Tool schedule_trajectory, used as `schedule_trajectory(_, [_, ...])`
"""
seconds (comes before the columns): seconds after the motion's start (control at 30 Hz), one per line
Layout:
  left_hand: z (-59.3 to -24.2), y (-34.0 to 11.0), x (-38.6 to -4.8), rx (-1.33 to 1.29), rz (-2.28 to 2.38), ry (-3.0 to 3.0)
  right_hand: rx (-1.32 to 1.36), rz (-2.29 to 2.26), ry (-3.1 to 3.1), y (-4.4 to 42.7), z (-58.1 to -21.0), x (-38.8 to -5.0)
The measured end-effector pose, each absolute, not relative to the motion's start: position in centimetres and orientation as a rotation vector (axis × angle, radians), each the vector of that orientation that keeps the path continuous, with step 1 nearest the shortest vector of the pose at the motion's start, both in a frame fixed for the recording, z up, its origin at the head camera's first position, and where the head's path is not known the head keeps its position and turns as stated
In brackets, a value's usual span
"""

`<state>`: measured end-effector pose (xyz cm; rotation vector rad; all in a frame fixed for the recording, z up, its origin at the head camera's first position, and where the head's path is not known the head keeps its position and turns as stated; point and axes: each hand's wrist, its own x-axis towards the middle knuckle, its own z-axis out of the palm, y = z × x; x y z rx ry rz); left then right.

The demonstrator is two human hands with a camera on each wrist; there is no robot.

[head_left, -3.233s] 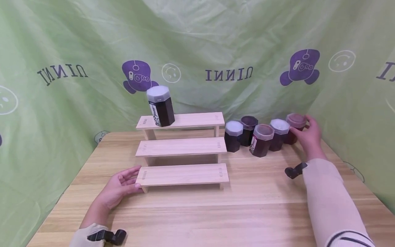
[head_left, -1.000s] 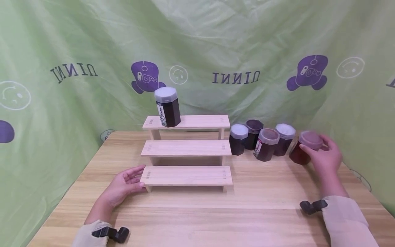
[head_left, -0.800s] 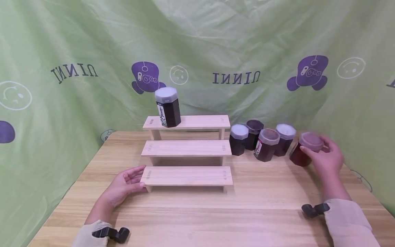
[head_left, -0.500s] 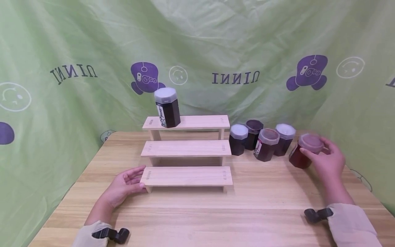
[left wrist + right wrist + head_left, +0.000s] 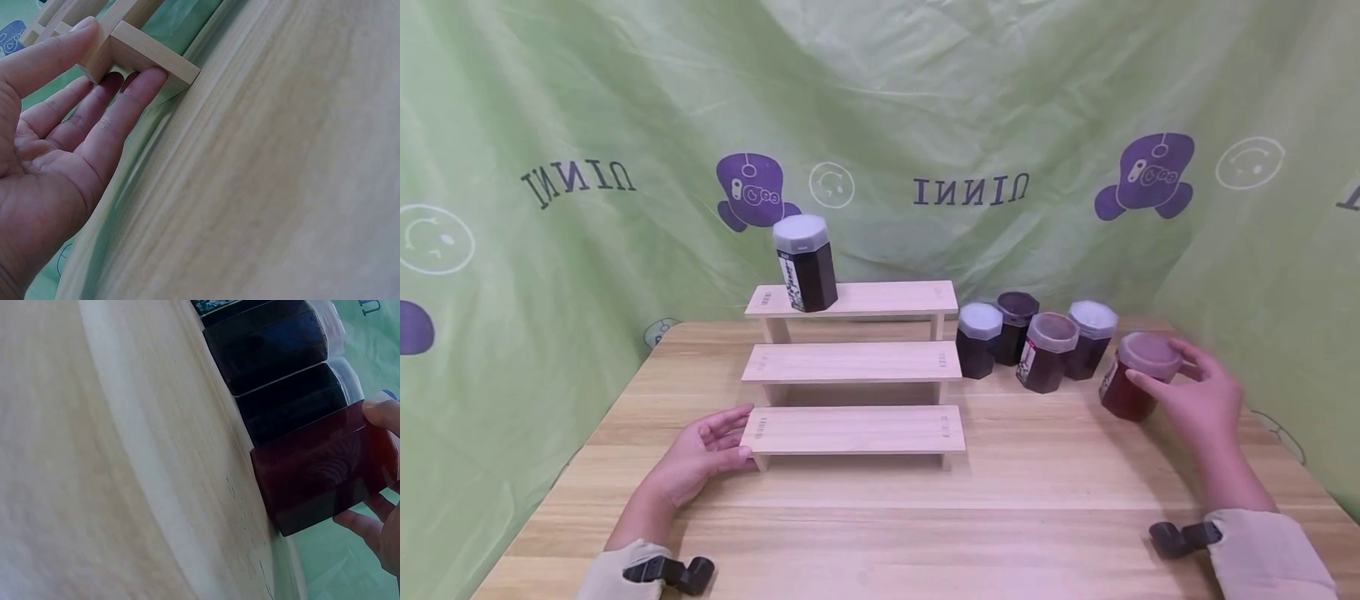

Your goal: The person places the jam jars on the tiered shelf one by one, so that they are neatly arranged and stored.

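Note:
My left hand (image 5: 688, 462) holds the left end of a three-tier wooden display stand (image 5: 853, 430), at its lowest shelf. In the left wrist view the thumb lies against the shelf's edge and the fingers (image 5: 103, 134) touch the end support (image 5: 153, 53). On the right, my right hand (image 5: 1206, 404) grips a dark red jar (image 5: 1126, 392) with a translucent lid, thumb on one side and fingers on the other. That jar (image 5: 319, 469) leans slightly; whether its base touches the table cannot be told. One dark jar (image 5: 815, 279) with a white lid stands on the top shelf, left of centre.
Several lidded jars cluster right of the stand: a white-lidded one (image 5: 977, 342), a dark-lidded one (image 5: 1015, 329), a reddish one (image 5: 1047, 354) and another white-lidded one (image 5: 1090, 340). They stand on a wooden table (image 5: 880, 542). Behind hangs a green printed curtain (image 5: 880, 100).
My right hand has brought the dark red jar from the back right corner toward me, away from the other jars. My left hand keeps its place on the stand. The head view has shifted slightly.

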<state>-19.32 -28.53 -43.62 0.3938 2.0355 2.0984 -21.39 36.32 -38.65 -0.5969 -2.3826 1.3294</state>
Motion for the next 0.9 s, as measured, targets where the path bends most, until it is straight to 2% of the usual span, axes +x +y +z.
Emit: schedule_trajectory(0.9, [-43.4, -28.4, -19.2, 0.383, 2.068, 2.064, -0.501, 1.295, -2.354, 34.3, -37.6, -19.5])
